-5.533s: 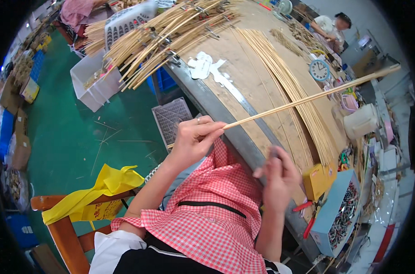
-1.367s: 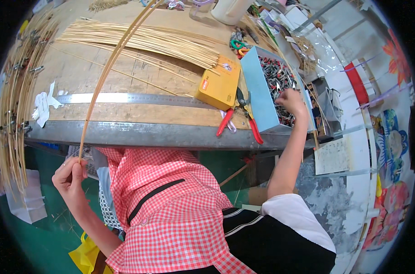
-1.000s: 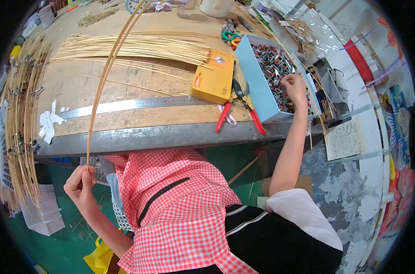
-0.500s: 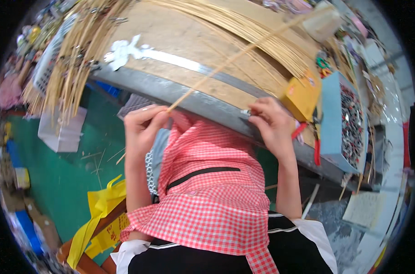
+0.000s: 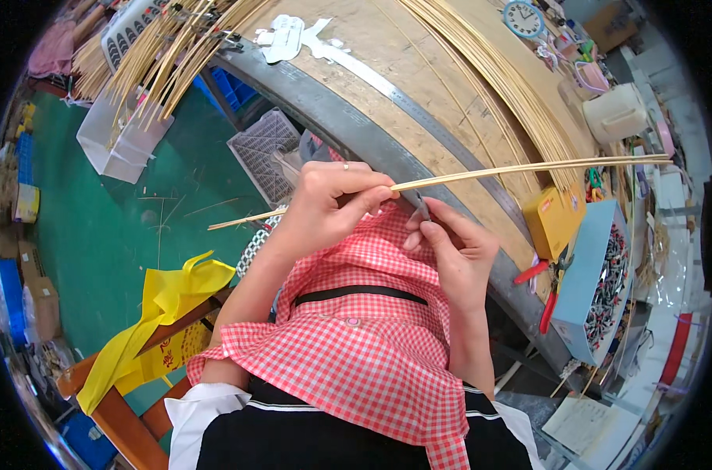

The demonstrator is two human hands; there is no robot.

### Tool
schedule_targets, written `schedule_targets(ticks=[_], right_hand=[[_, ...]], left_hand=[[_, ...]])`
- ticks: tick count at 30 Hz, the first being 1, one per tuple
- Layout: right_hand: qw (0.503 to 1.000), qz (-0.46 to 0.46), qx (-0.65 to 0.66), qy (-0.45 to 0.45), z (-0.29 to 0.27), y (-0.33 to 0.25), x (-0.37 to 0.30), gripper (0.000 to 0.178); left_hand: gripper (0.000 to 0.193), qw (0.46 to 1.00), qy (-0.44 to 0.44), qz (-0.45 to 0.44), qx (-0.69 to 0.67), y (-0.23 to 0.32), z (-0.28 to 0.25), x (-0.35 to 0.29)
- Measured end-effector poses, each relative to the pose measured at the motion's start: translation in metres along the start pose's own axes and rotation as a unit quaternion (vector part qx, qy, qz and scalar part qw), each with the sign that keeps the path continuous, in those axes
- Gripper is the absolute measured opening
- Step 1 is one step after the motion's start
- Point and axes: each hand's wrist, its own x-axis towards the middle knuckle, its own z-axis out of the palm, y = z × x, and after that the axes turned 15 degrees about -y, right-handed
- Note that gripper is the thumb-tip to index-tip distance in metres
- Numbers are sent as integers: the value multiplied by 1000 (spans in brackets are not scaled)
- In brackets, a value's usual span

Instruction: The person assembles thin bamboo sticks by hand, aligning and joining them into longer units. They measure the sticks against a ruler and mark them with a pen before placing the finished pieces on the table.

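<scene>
My left hand (image 5: 332, 202) is closed in a pinch round thin bamboo sticks (image 5: 528, 167). The sticks reach far to the right over the table edge, and their short end sticks out to the left behind the hand. Close by on the right, my right hand (image 5: 459, 247) pinches a small grey metal-looking piece (image 5: 424, 208) between thumb and fingers. Its exact kind is too small to make out. That piece is just below the sticks, apparently apart from them. Both hands are over my lap, in front of a red checked apron (image 5: 356, 345).
A long bundle of bamboo sticks (image 5: 481, 63) lies across the worktable (image 5: 356, 39). At its right stand a yellow box (image 5: 556, 221), red-handled pliers (image 5: 550, 309) and a blue box (image 5: 566, 313) of small metal parts. More sticks (image 5: 180, 59) overhang the left end, above a white bin (image 5: 109, 157).
My left hand has moved right, toward the right hand, and the sticks have swung from slanting upward to nearly level. My right hand is lower, with the grey piece now upright. The view has turned.
</scene>
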Motion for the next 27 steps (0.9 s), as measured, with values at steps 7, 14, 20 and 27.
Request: schedule_targets(ticks=[7,14,20,27], right_hand=[[1000,-19,14,-11,8,7,8,26],[1000,-13,7,1,11,7,7,26],[1000,-5,16,12,11,8,7,27],[1000,-1,28,-3,8,11,7,28]], left_hand=[[9,1000,10,2,-21,-4,-3,-1],[10,1000,11,11,-25,-8,-2,-2],[10,999,0,9,-30,-11,-1,-1],[10,999,-34,-1,-9,-10,0,0]])
